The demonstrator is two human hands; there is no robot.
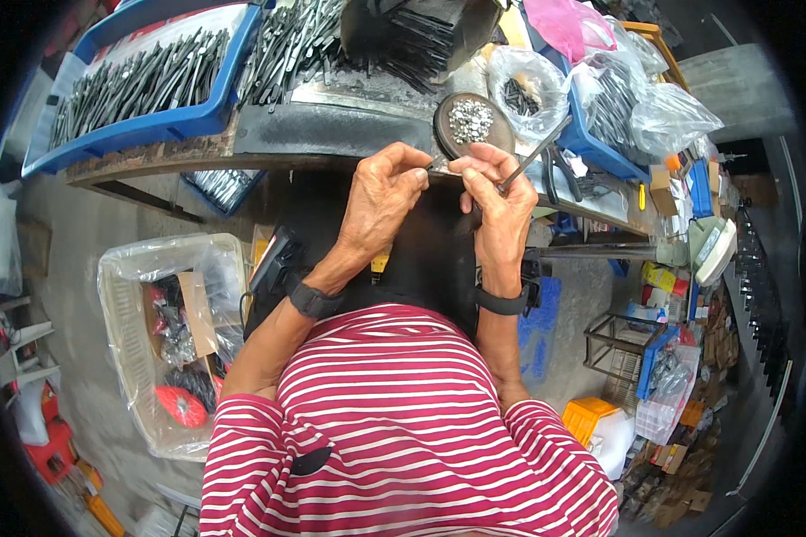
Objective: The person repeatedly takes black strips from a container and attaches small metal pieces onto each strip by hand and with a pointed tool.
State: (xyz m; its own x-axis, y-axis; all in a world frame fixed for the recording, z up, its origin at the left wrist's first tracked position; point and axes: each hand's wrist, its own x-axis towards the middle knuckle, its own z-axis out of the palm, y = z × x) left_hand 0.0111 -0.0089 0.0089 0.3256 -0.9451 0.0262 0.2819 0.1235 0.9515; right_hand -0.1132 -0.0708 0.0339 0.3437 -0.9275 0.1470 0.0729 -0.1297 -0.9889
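Observation:
At the bench edge, my left hand [381,199] pinches a small dark piece [432,165] between thumb and fingertips. Most of that piece is hidden by the fingers. Close beside it, my right hand [500,201] is closed round a long, thin dark metal strip [539,150], which slants up to the right. The tips of both hands are nearly together. Just beyond them sits a round brown dish [503,136] with a heap of small shiny silver parts [470,120] in it.
Dark slender metal parts fill a blue tray [215,118] at the left and lie piled on the bench [282,85]. To the right are a plastic bag [546,80], pliers [564,170] and a blue bin [600,150]. A plastic-lined crate [116,313] stands on the floor.

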